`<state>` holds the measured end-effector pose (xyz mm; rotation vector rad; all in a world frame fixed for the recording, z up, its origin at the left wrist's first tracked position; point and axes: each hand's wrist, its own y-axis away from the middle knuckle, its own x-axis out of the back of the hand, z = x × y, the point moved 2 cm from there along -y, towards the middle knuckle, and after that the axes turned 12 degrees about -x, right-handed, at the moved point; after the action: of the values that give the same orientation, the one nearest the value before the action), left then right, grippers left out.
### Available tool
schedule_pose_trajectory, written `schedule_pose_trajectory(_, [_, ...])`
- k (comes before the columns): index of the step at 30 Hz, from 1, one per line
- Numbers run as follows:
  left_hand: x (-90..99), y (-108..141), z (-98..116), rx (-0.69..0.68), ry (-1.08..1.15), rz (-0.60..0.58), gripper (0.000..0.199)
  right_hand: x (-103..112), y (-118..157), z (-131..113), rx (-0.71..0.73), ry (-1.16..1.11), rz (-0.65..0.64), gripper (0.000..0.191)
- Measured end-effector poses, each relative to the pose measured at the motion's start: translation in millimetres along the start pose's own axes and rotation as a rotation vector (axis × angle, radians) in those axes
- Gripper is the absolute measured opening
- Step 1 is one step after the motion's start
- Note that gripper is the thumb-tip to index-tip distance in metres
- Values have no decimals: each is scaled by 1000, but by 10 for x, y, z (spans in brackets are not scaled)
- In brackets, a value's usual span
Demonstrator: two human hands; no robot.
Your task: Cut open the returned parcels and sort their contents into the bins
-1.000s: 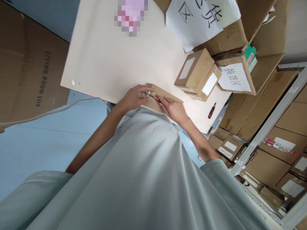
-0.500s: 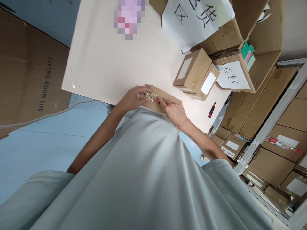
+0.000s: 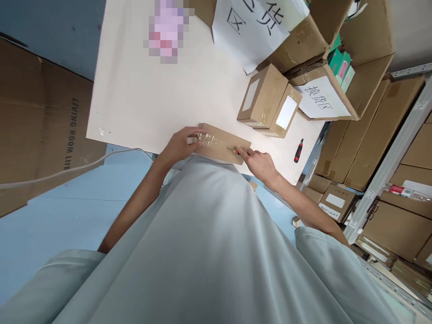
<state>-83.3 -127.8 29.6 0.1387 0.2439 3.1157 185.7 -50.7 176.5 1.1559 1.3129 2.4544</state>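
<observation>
A small cardboard box (image 3: 221, 140) lies at the table's front edge, close against my body, with clear shiny tape over its left part. My left hand (image 3: 184, 143) grips the box's left end, thumb and fingers spread across the taped corner. In my right hand (image 3: 259, 163) is a red utility knife (image 3: 236, 151). Its thin blade points left over the right part of the box's top; whether it touches the cardboard I cannot tell. The hand covers most of the knife's handle.
Two taped boxes (image 3: 270, 101) stand together behind the box. A second red-and-black utility knife (image 3: 298, 151) lies to the right on the white table (image 3: 141, 90). Large open cartons (image 3: 367, 76) with paper signs fill the back right. Shelving (image 3: 374, 180) stands at right; a cable (image 3: 101, 157) hangs at left.
My right hand has drawn the knife rightward, from the taped part toward the box's right end. My left hand stays on the left end. The view has shifted slightly.
</observation>
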Motion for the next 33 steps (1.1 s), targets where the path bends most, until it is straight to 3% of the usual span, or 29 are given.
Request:
schedule_pose_trajectory(8, [-20,-9,56,46,-67,6,49,-634,92,527,-70,-68,30,59])
schedule_pose_trajectory(16, [7,-104,142,109,-94,-27,60,-1277,-265,654,-26,-364,184,49])
schedule_pose_trajectory(20, [-11,-138,125,121,-110,1,67,-1557,-463,529,8,-664,270,45])
schedule_pose_trajectory(26, [27,-122,66,151,-121,35,72,-1819,-629,117,-34,-1065,335,40])
schedule_pose_trajectory(30, [221,-56,52,187,-118,55,72,-1872,-661,-134,-187,-1314,276,42])
schedule_pose_trajectory(33, [390,-6,71,167,-202,93,69,-1771,-680,-298,-152,-1436,248,41])
